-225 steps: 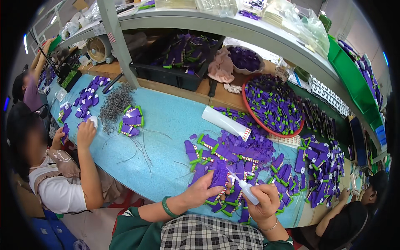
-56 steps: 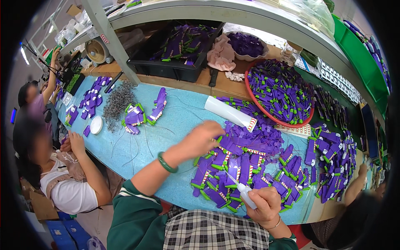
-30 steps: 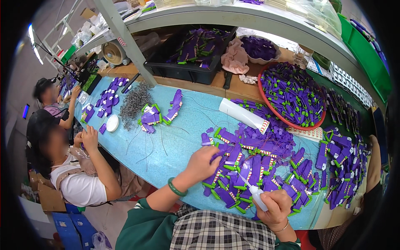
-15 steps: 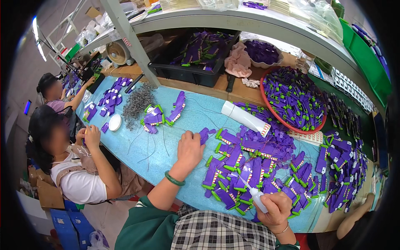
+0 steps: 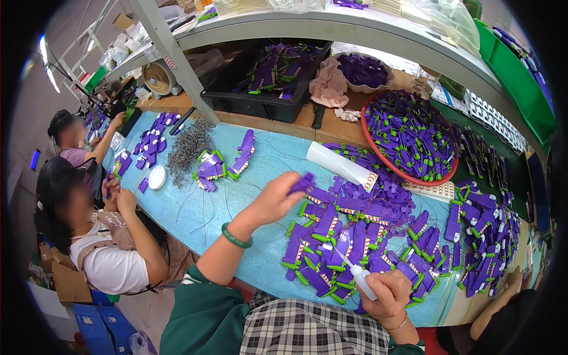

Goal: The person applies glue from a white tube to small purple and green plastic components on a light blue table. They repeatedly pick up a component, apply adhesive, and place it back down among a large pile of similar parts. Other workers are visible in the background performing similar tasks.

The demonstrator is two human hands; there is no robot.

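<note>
My left hand (image 5: 273,200), with a green bangle at the wrist, pinches a small purple plastic piece (image 5: 303,183) above the blue table. In my right hand (image 5: 389,297) is a white squeeze bottle (image 5: 364,282) with a thin needle nozzle tilted up and left. Under that nozzle spread purple parts with green ends (image 5: 324,278), some bearing a red-and-white striped strip. Behind them, past my left hand, lies a heap of loose small purple pieces (image 5: 397,200).
A white tube (image 5: 337,163) and a red basin (image 5: 367,133) of purple-green parts stand beyond the heap. Farther back are a black crate (image 5: 260,107) and shelf post (image 5: 171,56). Grey wires (image 5: 190,145) lie at left, near a seated co-worker (image 5: 112,260). More purple parts (image 5: 488,236) cover the right.
My left hand has risen off the table and moved slightly right, with the small purple piece lifted in its fingers. The right hand keeps the bottle in nearly the same place.
</note>
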